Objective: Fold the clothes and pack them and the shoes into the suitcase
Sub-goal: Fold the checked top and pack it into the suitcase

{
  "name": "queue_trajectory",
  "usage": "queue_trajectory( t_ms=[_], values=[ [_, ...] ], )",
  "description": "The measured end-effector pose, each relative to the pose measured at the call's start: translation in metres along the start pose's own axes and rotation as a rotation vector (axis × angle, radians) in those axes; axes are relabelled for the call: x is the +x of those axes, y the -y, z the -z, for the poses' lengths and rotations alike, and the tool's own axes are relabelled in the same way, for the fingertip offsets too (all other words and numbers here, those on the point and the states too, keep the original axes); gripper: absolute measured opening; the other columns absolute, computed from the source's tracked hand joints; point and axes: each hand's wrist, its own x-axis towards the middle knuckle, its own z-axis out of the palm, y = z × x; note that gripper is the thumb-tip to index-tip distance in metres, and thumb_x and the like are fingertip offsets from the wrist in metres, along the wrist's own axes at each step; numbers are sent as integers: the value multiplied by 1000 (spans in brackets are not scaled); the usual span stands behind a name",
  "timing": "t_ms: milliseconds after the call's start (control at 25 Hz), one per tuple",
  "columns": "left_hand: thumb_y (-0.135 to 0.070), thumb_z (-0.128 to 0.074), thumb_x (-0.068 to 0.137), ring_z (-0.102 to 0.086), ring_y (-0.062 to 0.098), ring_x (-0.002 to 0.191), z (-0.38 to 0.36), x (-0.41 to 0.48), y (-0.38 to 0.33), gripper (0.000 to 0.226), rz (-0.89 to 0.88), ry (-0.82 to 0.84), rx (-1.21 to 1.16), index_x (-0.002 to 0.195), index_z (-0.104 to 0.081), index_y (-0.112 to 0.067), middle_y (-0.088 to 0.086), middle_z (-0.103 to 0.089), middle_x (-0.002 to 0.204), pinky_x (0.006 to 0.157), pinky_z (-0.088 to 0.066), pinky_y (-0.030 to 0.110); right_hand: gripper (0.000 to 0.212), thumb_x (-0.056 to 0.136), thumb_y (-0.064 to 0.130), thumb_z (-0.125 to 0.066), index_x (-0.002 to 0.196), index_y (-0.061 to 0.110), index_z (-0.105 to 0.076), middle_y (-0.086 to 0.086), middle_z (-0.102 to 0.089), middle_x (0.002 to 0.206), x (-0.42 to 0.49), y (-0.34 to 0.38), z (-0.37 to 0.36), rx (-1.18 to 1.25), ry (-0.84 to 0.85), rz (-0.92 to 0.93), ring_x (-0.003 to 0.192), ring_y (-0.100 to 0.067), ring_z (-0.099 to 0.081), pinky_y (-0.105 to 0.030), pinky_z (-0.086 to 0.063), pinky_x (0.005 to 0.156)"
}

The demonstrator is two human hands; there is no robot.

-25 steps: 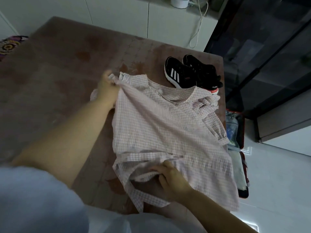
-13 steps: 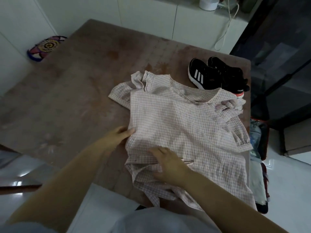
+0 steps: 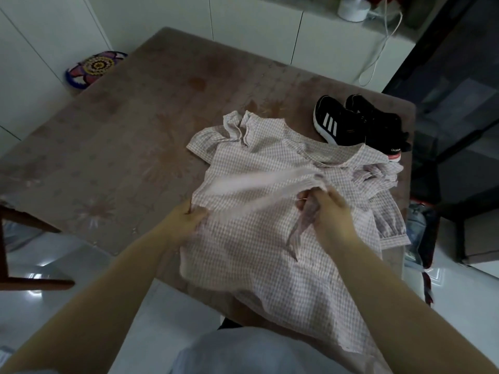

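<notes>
A pale pink checked dress [image 3: 270,238] lies spread on the brown table [image 3: 121,147], its hem hanging over the near edge. My left hand [image 3: 186,220] pinches the dress's left side at the waist. My right hand [image 3: 326,209] grips a checked fabric tie of the dress and holds it raised over the chest; the tie stretches blurred between both hands. A pair of black sneakers [image 3: 359,125] with white stripes stands beyond the collar. Part of the open suitcase [image 3: 421,238] shows on the floor past the table's right edge, with clothes inside.
White cabinets [image 3: 256,25] run along the back with a white device and cable on top. A round patterned cushion [image 3: 94,66] lies at the far left. A dark glass door [image 3: 459,103] stands right. A wooden chair part [image 3: 27,279] is at the near left.
My right hand has risen from the waist with the tie and pulled it up and right. My left hand has shifted slightly right onto the dress edge. The camera view has pulled back.
</notes>
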Motion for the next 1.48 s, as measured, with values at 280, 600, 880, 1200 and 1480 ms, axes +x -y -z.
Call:
queue_trajectory(
  t_ms=[280, 600, 880, 1200, 1480],
  values=[
    [-29, -57, 89, -38, 33, 131, -2, -10, 29, 66, 37, -21, 304, 141, -27, -2, 17, -35, 146, 105, -32, 41, 18, 86, 12, -61, 102, 5, -58, -10, -63, 81, 42, -11, 49, -763, 18, -73, 65, -19, -60, -28, -50, 54],
    [-19, -59, 85, -47, 28, 122, 7, -8, 27, 55, 32, 102, 704, 133, -39, -4, 16, -46, 136, 101, -36, 33, 41, 95, 20, -47, 135, 15, -39, -13, -40, 131, 42, -14, 66, -1388, -36, 178, 111, -34, -51, -42, -48, 81],
    [-15, -59, 88, -33, 36, 134, -10, 36, -14, 67, -289, -93, 704, 144, -25, 0, 22, -30, 148, 111, -25, 39, 69, 82, 34, -65, 135, 1, -34, -21, -43, 137, 47, -12, 187, -1109, -585, -372, 122, -39, -44, -45, -38, 98],
    [-23, -52, 90, -53, 40, 113, -39, 60, -30, 54, -239, -132, 502, 140, -32, -27, 15, -50, 134, 95, -44, 48, 36, 81, 21, -53, 105, -5, -56, -17, -59, 92, 57, 47, 235, -769, -694, -190, 81, -28, -57, -36, -48, 71],
    [-30, -57, 89, -55, 34, 110, -12, 74, -42, 43, -9, -206, 50, 124, -53, -6, 9, -58, 118, 88, -42, 37, 24, 96, 9, -37, 116, -2, -43, -33, -49, 124, 51, 125, 178, -1177, -595, 49, 111, -45, -52, -45, -42, 87]
  ],
)
